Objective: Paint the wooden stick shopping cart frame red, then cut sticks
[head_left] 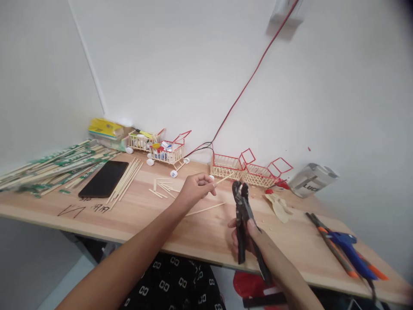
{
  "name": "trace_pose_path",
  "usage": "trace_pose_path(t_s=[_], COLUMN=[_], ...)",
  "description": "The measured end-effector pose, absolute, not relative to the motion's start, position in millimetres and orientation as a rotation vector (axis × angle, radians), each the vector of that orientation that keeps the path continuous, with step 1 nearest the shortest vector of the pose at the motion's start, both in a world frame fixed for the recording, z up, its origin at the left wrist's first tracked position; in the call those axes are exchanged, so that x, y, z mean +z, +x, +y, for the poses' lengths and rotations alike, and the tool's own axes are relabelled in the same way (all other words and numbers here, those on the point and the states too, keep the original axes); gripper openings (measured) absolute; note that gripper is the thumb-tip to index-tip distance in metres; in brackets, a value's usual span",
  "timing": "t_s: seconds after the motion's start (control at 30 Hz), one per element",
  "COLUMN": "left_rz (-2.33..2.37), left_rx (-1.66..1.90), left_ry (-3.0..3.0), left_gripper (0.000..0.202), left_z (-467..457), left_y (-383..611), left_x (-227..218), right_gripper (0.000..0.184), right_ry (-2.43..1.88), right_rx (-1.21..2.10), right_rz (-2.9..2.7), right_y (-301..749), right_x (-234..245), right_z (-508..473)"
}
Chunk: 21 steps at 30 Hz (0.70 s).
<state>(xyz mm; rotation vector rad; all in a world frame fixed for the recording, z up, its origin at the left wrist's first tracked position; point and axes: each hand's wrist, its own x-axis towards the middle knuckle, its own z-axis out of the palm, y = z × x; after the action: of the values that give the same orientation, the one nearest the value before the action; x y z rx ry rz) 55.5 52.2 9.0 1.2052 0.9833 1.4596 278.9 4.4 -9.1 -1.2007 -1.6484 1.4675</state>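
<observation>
My left hand [197,189] is closed, pinching a thin wooden stick [225,178] that points up to the right. In my right hand [253,239] are black-handled cutting pliers [241,209], jaws upward and handles spread apart. The stick's free end lies left of the jaws, seemingly apart from them. Below my left hand, a longer stick [208,209] rests on the wooden table [155,224]. Several short stick pieces [165,186] lie left of that hand, beside a bundle of longer sticks [125,183].
Small stick-built carts [167,153] with white wheels hold bottle caps. Red-trimmed stick baskets [226,165] stand by the wall. A phone [103,178] and wrapped chopsticks [64,165] lie left. At right are a tin can [312,180], a blue glue gun [350,249] and orange-black handled pliers [335,247].
</observation>
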Motion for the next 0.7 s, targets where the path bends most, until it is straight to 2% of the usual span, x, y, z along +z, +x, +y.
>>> trace_pose_path(t_s=[0.1, 0.3, 0.7], left_rz=[1.012, 1.040, 1.063], left_rx=[1.490, 1.553, 1.580], left_ry=[1.223, 1.308, 1.312], left_gripper=[0.023, 0.015, 0.009], left_z=[49, 47, 52], left_y=[57, 62, 65], left_x=[12, 14, 7], right_gripper=[0.067, 0.067, 0.062], right_ry=[-1.304, -1.487, -1.430], right_rx=[1.463, 1.145, 1.125], right_rz=[-1.779, -2.132, -2.195], right_y=[282, 281, 258], right_x=[2, 26, 19], right_z=[5, 14, 30])
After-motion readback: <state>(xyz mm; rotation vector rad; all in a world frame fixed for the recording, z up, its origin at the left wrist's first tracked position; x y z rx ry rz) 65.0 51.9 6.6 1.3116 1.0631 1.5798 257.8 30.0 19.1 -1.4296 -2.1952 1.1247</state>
